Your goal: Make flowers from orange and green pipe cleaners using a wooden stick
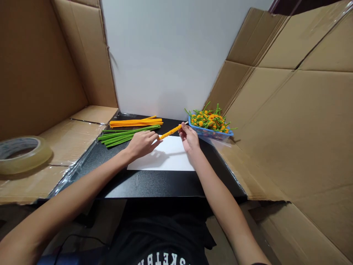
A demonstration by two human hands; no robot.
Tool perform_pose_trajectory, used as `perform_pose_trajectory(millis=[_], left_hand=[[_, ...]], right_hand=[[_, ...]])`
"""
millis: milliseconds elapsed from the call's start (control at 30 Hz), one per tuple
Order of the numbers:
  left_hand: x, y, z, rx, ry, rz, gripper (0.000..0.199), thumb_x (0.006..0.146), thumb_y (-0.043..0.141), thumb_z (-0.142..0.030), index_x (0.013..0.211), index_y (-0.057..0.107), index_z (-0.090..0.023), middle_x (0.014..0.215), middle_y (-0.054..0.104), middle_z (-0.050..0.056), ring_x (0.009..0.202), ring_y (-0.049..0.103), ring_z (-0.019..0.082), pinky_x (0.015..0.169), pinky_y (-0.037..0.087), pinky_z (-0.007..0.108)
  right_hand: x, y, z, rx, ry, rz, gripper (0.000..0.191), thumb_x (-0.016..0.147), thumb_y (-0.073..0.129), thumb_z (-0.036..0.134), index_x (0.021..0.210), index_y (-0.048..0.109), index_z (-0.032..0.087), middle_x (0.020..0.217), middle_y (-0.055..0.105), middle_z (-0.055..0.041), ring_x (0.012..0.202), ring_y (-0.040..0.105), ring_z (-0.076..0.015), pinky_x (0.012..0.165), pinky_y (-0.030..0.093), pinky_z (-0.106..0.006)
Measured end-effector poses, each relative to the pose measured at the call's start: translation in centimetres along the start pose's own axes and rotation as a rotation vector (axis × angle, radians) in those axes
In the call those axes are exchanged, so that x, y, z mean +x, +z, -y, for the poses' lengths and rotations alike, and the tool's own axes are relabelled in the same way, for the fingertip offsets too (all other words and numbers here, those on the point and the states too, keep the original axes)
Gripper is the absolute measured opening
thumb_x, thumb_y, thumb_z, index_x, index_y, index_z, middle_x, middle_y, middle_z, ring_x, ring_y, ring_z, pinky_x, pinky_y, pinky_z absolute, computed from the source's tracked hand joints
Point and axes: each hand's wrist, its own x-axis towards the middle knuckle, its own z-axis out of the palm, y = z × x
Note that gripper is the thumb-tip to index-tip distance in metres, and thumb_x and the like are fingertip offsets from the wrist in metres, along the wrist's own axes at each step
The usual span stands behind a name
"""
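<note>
An orange pipe cleaner (171, 131) is coiled along a thin pale stick (186, 122), held slanting above a white sheet of paper (176, 162). My left hand (143, 142) is closed at the coil's lower left end. Closed fingers of my right hand (189, 137) pinch the upper right end, where the stick's tip pokes out. Just beyond my left hand lie a bundle of green pipe cleaners (118, 136) and a bundle of straight orange pipe cleaners (135, 122).
A blue basket (211, 133) at the back right holds several orange pipe-cleaner balls with green stems. A roll of clear tape (41, 156) lies on cardboard at the left. Cardboard walls (298, 121) flank the black table (154, 184), with a pale wall (171, 55) behind.
</note>
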Motion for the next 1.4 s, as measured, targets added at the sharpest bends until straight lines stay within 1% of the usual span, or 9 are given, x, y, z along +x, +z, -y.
perform_pose_trajectory(millis=[333,467,700,800,1000,1133,1233,1333,1400], left_hand=[[-0.2,0.6,-1.0,0.23,0.131,-0.032,0.03,0.101,0.05,-0.033,0.083,0.065,-0.015,0.071,0.063,0.006,0.067,0.057,0.019,0.058,0.029,0.032],[-0.3,0.5,-1.5,0.267,0.024,0.012,0.032,0.103,0.041,-0.023,0.082,0.064,-0.014,0.072,0.062,0.008,0.068,0.056,0.02,0.059,0.028,0.034],[-0.1,0.1,-1.9,0.183,-0.16,0.196,0.036,0.103,0.035,-0.022,0.087,0.066,-0.012,0.082,0.065,0.014,0.079,0.061,0.025,0.064,0.033,0.035],[-0.1,0.4,-1.6,0.148,-0.224,0.226,0.035,0.102,0.035,-0.022,0.09,0.066,-0.012,0.085,0.066,0.015,0.08,0.062,0.026,0.065,0.035,0.034],[-0.3,0.9,-1.2,0.145,-0.184,0.27,0.034,0.101,0.033,-0.017,0.092,0.065,-0.009,0.083,0.065,0.016,0.078,0.062,0.027,0.067,0.038,0.036],[-0.2,0.8,-1.4,0.164,-0.169,0.302,0.033,0.099,0.032,-0.013,0.092,0.064,-0.008,0.084,0.065,0.016,0.076,0.063,0.027,0.068,0.038,0.036],[-0.2,0.9,-1.7,0.142,-0.212,0.387,0.033,0.099,0.031,-0.014,0.093,0.063,-0.008,0.082,0.067,0.016,0.077,0.065,0.027,0.067,0.039,0.035],[-0.6,1.4,-2.5,0.053,-0.316,0.491,0.031,0.102,0.031,-0.021,0.1,0.06,-0.01,0.085,0.069,0.014,0.075,0.066,0.025,0.063,0.038,0.032],[-0.9,1.8,-3.1,-0.035,-0.387,0.507,0.031,0.104,0.03,-0.028,0.105,0.057,-0.012,0.09,0.07,0.013,0.075,0.067,0.024,0.063,0.039,0.031]], right_hand=[[-0.2,0.1,-1.1,0.016,0.013,-0.166,0.02,0.073,0.085,0.02,0.067,0.066,0.015,0.064,0.065,0.0034,0.054,0.057,-0.0027,0.05,0.048,-0.009],[-0.2,0.0,-1.5,0.028,0.035,-0.163,0.023,0.068,0.088,0.021,0.069,0.065,0.015,0.066,0.065,0.0028,0.057,0.059,-0.0039,0.053,0.05,-0.01],[-0.2,-0.3,-2.0,-0.01,0.089,-0.039,0.027,0.062,0.091,0.023,0.07,0.066,0.017,0.069,0.066,0.0027,0.059,0.059,-0.0058,0.056,0.052,-0.015],[-0.1,-0.5,-2.1,-0.044,0.133,0.028,0.029,0.061,0.092,0.025,0.072,0.066,0.018,0.07,0.068,0.0029,0.061,0.061,-0.0072,0.059,0.051,-0.018],[-0.2,-1.0,-2.8,-0.178,0.212,0.154,0.027,0.062,0.09,0.03,0.077,0.071,0.017,0.074,0.073,-0.0004,0.069,0.066,-0.0094,0.067,0.051,-0.02],[-0.5,-0.9,-3.3,-0.183,0.255,0.203,0.025,0.063,0.09,0.029,0.076,0.073,0.016,0.076,0.074,-0.0024,0.071,0.068,-0.0108,0.069,0.054,-0.02],[-1.0,-0.6,-3.6,-0.214,0.233,0.23,0.024,0.065,0.089,0.029,0.078,0.075,0.015,0.078,0.075,-0.0039,0.074,0.07,-0.0123,0.07,0.056,-0.021],[-1.6,0.1,-4.0,-0.261,0.142,0.227,0.023,0.07,0.085,0.035,0.079,0.075,0.016,0.08,0.075,-0.0046,0.074,0.07,-0.0129,0.069,0.055,-0.022],[-2.0,0.6,-4.5,-0.266,0.095,0.215,0.025,0.072,0.082,0.04,0.078,0.075,0.017,0.079,0.075,-0.0044,0.075,0.07,-0.0135,0.069,0.055,-0.023]])
